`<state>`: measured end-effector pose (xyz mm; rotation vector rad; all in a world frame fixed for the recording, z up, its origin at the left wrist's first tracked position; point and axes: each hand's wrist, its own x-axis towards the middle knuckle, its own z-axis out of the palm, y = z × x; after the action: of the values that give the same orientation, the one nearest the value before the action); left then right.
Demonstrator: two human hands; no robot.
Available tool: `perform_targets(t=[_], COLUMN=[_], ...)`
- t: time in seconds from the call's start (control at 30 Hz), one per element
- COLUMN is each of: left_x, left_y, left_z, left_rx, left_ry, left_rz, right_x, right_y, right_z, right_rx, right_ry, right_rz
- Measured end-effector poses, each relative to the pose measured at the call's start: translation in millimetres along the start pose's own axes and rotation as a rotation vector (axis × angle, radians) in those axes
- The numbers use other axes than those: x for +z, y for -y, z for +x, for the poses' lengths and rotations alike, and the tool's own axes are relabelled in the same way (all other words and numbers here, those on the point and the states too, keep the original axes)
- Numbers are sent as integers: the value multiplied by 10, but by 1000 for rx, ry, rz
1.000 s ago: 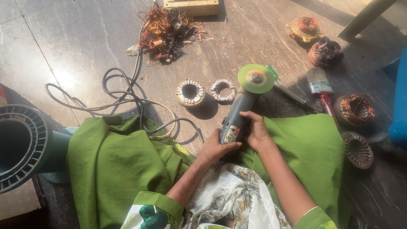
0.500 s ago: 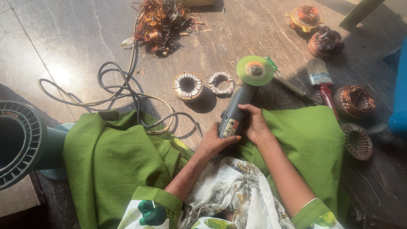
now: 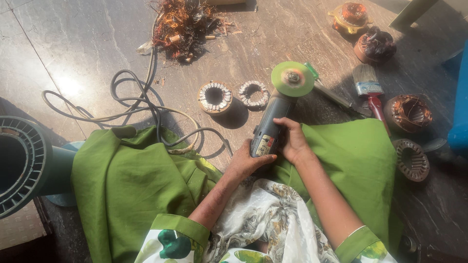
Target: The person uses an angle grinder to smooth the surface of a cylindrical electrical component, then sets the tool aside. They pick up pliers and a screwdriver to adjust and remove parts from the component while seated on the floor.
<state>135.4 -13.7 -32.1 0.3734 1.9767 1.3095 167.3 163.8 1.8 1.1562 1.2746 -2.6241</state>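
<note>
Fingers of both the left hand point(image 3: 246, 163) and right hand point(image 3: 292, 141) wrap the grey cylindrical angle grinder point(image 3: 273, 122), held over the lap; its long axis points away, round green disc point(image 3: 292, 78) facing up above the stone floor point(image 3: 87, 44).

Floor-level motor repair workshop.
Stone floor point(image 3: 87, 44) strewn with stripped copper wire point(image 3: 183, 22), motor stators point(image 3: 214, 97), wound coils point(image 3: 408, 113), a paintbrush point(image 3: 368, 87) and an angle grinder point(image 3: 278, 117).

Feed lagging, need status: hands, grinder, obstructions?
Left hand and right hand both grip grinder. Green disc faces up. Two metal rings lie beside it.
</note>
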Motion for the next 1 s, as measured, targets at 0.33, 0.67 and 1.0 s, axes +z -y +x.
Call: perform_targets(t=[0.33,0.67,1.0], left_x=[3,-9,0], left_y=[-11,-31,-20], left_z=[0,-10,-2], left_rx=[-6,-24,-24], left_ry=[-5,1,1], left_rz=[13,23,27], right_x=[14,29,35], right_y=[13,14,25], right_z=[-17,-23,-34], right_rx=[4,-5,-12], right_ry=[25,18,50], right_rz=[20,10,21])
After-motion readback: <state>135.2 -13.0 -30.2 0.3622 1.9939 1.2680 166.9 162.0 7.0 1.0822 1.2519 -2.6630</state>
